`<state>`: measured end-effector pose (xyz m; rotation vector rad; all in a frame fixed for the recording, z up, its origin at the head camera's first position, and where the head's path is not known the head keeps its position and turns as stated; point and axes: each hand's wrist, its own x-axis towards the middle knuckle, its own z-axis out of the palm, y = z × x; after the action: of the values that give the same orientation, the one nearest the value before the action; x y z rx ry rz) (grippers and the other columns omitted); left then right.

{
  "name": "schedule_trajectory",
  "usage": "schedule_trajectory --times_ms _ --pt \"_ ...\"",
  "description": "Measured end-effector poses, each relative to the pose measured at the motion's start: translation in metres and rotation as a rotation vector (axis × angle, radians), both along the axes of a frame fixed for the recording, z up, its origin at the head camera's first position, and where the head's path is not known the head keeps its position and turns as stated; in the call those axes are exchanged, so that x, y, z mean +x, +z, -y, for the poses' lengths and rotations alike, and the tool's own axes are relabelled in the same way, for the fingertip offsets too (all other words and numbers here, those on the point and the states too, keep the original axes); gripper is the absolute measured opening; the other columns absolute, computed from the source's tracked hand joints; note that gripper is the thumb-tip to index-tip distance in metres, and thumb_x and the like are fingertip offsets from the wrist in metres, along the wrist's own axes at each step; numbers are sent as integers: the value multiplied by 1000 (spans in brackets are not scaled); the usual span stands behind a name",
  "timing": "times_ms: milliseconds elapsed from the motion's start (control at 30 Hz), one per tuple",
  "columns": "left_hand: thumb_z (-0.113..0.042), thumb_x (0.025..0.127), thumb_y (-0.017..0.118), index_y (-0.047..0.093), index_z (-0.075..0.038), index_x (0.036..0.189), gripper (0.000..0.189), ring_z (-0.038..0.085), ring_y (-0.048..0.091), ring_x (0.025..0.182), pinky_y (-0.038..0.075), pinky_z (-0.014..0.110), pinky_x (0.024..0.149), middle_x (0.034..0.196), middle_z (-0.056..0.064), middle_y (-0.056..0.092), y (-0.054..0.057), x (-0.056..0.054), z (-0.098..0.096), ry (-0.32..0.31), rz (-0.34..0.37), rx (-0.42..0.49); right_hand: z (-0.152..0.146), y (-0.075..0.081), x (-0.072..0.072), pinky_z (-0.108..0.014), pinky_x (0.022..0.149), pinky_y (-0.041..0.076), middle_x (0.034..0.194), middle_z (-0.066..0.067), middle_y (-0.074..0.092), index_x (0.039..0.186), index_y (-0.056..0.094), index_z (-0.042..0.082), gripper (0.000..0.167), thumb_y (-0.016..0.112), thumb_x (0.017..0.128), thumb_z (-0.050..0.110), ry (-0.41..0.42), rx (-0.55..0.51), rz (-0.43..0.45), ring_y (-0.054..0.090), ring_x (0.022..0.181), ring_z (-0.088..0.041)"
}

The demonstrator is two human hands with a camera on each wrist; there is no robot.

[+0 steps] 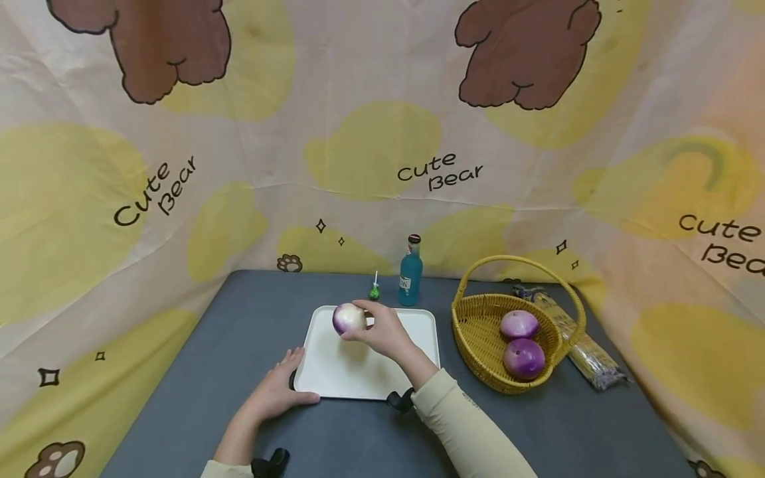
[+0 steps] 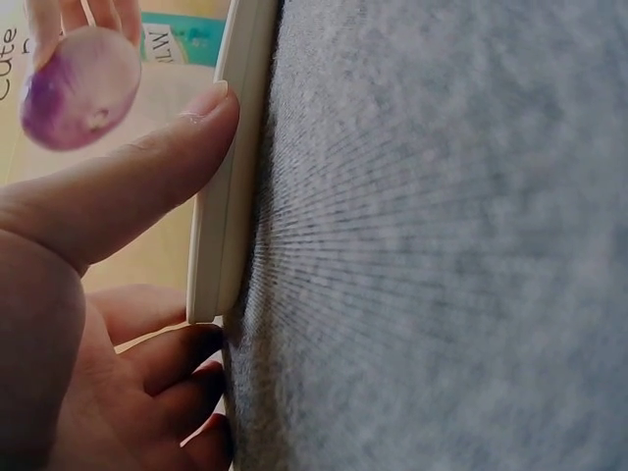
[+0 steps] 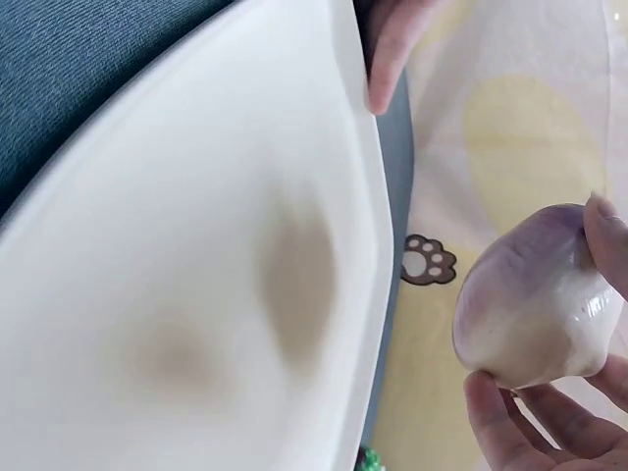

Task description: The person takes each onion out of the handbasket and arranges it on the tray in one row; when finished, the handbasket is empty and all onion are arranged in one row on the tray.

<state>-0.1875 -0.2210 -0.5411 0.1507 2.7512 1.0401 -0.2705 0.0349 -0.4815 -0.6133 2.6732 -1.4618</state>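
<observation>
My right hand [image 1: 387, 330] holds a round purple-and-white onion [image 1: 345, 320] above a white rectangular tray [image 1: 340, 372]. Thumb and fingers grip it from its right side; the right wrist view shows the glossy onion [image 3: 525, 299] between them. My left hand [image 1: 277, 384] rests at the tray's near left corner. In the left wrist view its thumb touches the near rim of the tray [image 2: 224, 216], while the other fingers lie along the left side. Two more purple onions [image 1: 523, 359] sit in a yellow woven basket [image 1: 481, 368] to the right.
Behind the tray stand a blue bottle [image 1: 410, 275] and a small green-wrapped lollipop [image 1: 374, 291]. A long clear-and-yellow package [image 1: 592, 358] lies behind and right of the basket, whose tall handle arches up. A printed cloth [image 1: 358, 219] hangs at the back of the grey table [image 1: 358, 438].
</observation>
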Motion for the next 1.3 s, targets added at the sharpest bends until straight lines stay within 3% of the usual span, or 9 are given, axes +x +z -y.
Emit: schedule_trajectory --times_ms 367,567,767,967,1300 --pt "-45 73 88 27 0 158 114 49 12 152 14 73 117 163 26 24 -1 2 2 -8 -8 3 30 -13 -4 -36 91 58 135 -6 66 138 62 13 72 90 76 36 -12 16 9 67 116 -24" --pt "-44 74 88 26 3 158 114 50 12 152 14 73 116 163 27 23 2 4 3 -15 -10 0 47 -24 -7 -35 90 57 132 -9 68 136 64 9 70 90 76 35 -14 47 -32 66 113 -24" --pt "-43 74 88 26 4 157 114 49 12 152 14 73 117 163 27 24 5 5 3 -19 -18 -2 63 -40 -13 -35 101 52 133 -7 67 137 63 11 71 90 75 35 -18 184 -71 63 121 -22" --pt "-44 74 88 26 4 157 114 49 13 152 14 72 117 163 27 25 4 4 2 -27 -26 -5 70 -45 -12 -37 102 51 137 -8 60 136 63 17 72 92 72 34 24 295 -118 59 124 -26" --pt "-47 74 87 26 5 157 115 48 12 152 13 72 117 163 27 23 3 1 0 -19 -1 5 69 -47 -6 -38 105 49 145 -5 55 146 53 21 82 92 74 29 90 293 -92 53 130 -25"
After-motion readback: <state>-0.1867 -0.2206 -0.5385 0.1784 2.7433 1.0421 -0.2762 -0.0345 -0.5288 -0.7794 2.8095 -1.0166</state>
